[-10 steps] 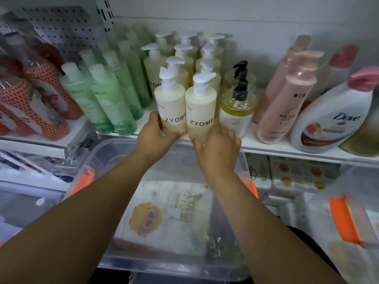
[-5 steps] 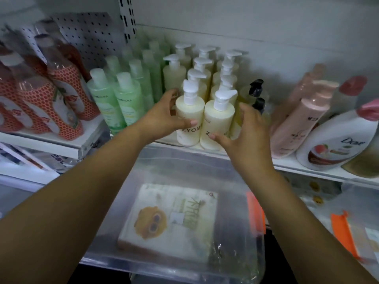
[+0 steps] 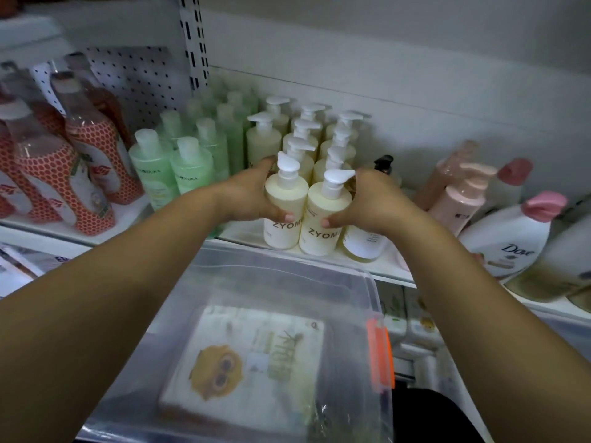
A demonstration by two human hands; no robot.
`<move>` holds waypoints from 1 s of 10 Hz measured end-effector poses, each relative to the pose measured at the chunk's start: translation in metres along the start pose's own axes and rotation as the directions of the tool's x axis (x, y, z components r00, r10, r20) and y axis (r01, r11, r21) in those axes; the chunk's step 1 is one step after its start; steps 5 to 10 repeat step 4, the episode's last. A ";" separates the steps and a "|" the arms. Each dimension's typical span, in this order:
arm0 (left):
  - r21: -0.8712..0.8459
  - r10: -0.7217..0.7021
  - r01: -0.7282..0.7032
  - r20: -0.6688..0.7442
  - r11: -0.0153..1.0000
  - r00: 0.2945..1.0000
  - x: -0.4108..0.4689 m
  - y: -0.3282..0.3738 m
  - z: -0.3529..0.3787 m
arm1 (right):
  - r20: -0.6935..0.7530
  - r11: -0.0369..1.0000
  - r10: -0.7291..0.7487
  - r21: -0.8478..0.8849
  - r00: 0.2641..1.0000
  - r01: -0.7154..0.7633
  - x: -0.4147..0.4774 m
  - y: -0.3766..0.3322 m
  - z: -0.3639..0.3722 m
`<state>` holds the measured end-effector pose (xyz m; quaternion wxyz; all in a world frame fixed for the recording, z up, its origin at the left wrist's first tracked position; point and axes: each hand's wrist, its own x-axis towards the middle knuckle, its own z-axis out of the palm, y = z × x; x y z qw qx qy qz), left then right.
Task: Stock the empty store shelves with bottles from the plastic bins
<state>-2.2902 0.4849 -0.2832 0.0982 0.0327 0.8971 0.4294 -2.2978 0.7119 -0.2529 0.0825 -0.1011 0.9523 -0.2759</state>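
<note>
Two cream ZYOME pump bottles stand side by side at the front edge of the white shelf (image 3: 243,231). My left hand (image 3: 252,195) wraps the left cream bottle (image 3: 284,206) from its left side. My right hand (image 3: 367,199) wraps the right cream bottle (image 3: 323,219) from its right side. Both bottles are upright and touch each other. Behind them stand several more cream pump bottles (image 3: 303,135) in rows. A clear plastic bin (image 3: 287,270) with an orange latch (image 3: 379,353) sits below the shelf, under my forearms.
Green bottles (image 3: 188,167) stand left of the cream rows, red honeycomb bottles (image 3: 64,174) further left. A yellow bottle with a black pump (image 3: 364,247) sits just right of my right hand, then pink pump bottles (image 3: 460,199) and a white Dove bottle (image 3: 508,241). A flat owl-print pack (image 3: 249,356) lies in the bin.
My hands opened and rose from the bottles' bases half a second ago, and now they are closed around the upper bodies of the two front bottles. The view has shifted upward.
</note>
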 end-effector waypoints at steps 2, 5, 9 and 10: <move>-0.159 -0.039 0.036 -0.015 0.987 0.999 -0.006 -0.004 0.006 | -0.017 0.994 0.015 0.104 1.000 -0.013 -0.008 0.002 0.005; -0.050 -0.067 0.057 -0.210 0.997 0.975 -0.034 0.014 0.019 | -0.142 0.998 -0.012 0.053 0.990 0.019 -0.037 0.001 0.010; -0.050 -0.067 0.057 -0.210 0.997 0.975 -0.034 0.014 0.019 | -0.142 0.998 -0.012 0.053 0.990 0.019 -0.037 0.001 0.010; -0.050 -0.067 0.057 -0.210 0.997 0.975 -0.034 0.014 0.019 | -0.142 0.998 -0.012 0.053 0.990 0.019 -0.037 0.001 0.010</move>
